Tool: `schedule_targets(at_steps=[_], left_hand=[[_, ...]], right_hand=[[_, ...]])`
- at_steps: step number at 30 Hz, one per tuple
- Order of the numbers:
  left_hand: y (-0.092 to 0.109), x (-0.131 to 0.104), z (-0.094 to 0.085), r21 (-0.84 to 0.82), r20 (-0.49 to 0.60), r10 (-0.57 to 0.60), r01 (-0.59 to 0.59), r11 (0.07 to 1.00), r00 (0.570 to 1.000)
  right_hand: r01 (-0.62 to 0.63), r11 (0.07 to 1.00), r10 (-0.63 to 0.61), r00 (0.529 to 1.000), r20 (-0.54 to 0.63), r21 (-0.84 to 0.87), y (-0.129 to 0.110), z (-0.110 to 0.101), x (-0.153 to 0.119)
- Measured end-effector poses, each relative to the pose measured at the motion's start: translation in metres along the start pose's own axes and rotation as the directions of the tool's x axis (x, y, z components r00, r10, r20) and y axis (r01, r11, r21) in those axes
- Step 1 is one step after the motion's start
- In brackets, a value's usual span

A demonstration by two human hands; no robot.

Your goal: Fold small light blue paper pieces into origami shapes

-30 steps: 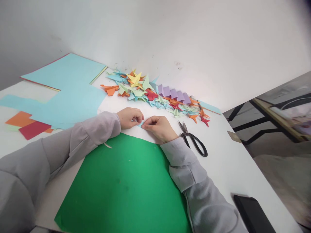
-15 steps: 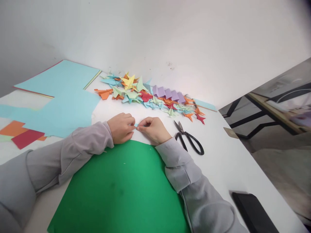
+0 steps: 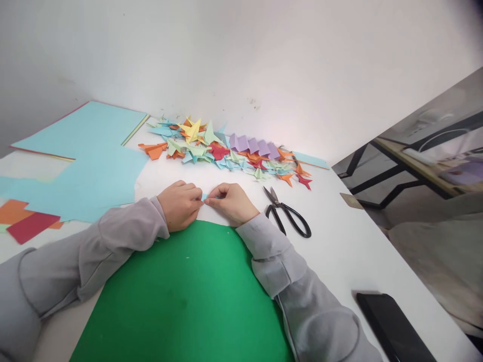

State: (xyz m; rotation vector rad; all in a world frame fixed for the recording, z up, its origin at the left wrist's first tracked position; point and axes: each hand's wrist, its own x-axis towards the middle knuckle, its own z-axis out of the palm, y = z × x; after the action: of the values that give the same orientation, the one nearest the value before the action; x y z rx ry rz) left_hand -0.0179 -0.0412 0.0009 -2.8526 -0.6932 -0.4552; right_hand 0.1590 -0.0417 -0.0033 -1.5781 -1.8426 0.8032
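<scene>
A small light blue paper piece (image 3: 205,196) is pinched between my two hands, mostly covered by the fingers. My left hand (image 3: 181,205) grips its left side, fingers curled. On the other side, my right hand (image 3: 232,202) holds it between thumb and forefinger. Both hands are just beyond the top edge of a green sheet (image 3: 181,296). Behind them lies a row of folded paper shapes, among them a yellow one (image 3: 192,130), a red one (image 3: 218,151) and several purple folded pieces (image 3: 252,146).
Black-handled scissors (image 3: 292,213) lie open right of my right hand. A black phone-like object (image 3: 392,327) rests at the lower right. Large light blue sheets (image 3: 94,166) spread over the left, with orange and dark red pieces (image 3: 32,227). A wall (image 3: 226,60) stands behind the table.
The whole view has shifted, so most things appear slightly further left. My left fingers have moved a little against the blue paper, which both hands still hold.
</scene>
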Motion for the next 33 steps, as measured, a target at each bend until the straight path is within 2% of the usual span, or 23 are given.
schedule_targets(at_steps=[9, 14, 16, 20, 23, 25, 29, 33], left_hand=[[0.0, 0.001, 0.001, -0.073, 0.006, -0.064, 0.064, 0.995, 0.998], [-0.01, -0.002, 0.005, 0.036, 0.0, -0.109, 0.109, 0.993, 0.994], [-0.016, -0.005, 0.005, 0.056, -0.036, -0.133, 0.135, 0.989, 0.99], [-0.018, -0.009, 0.004, 0.007, -0.124, -0.07, 0.071, 0.997, 0.99], [-0.011, -0.008, 0.003, -0.014, -0.092, 0.022, -0.023, 1.0, 0.996], [-0.007, -0.006, 0.004, -0.021, -0.062, 0.038, -0.039, 0.999, 0.997], [-0.006, -0.004, 0.006, -0.061, -0.052, -0.012, 0.009, 0.998, 0.999], [-0.011, -0.002, 0.009, -0.203, -0.073, -0.088, 0.072, 0.977, 0.993]], right_hand=[[-0.004, 1.0, 0.004, 1.0, 0.009, -0.023, -0.003, 0.0, 0.0], [-0.008, 1.0, 0.008, 1.0, 0.002, -0.023, -0.002, 0.0, 0.0], [-0.004, 1.0, 0.004, 1.0, 0.006, -0.027, -0.002, 0.001, 0.0], [0.026, 0.999, -0.025, 1.0, 0.006, -0.036, -0.001, 0.001, 0.001], [0.036, 0.999, -0.036, 0.999, -0.001, -0.03, -0.001, 0.002, 0.0], [0.025, 0.999, -0.025, 1.0, 0.0, -0.024, -0.001, 0.002, -0.001], [0.012, 1.0, -0.012, 1.0, -0.003, -0.019, -0.003, 0.002, -0.002], [0.059, 0.996, -0.059, 0.998, -0.003, -0.062, -0.005, 0.003, -0.003]])
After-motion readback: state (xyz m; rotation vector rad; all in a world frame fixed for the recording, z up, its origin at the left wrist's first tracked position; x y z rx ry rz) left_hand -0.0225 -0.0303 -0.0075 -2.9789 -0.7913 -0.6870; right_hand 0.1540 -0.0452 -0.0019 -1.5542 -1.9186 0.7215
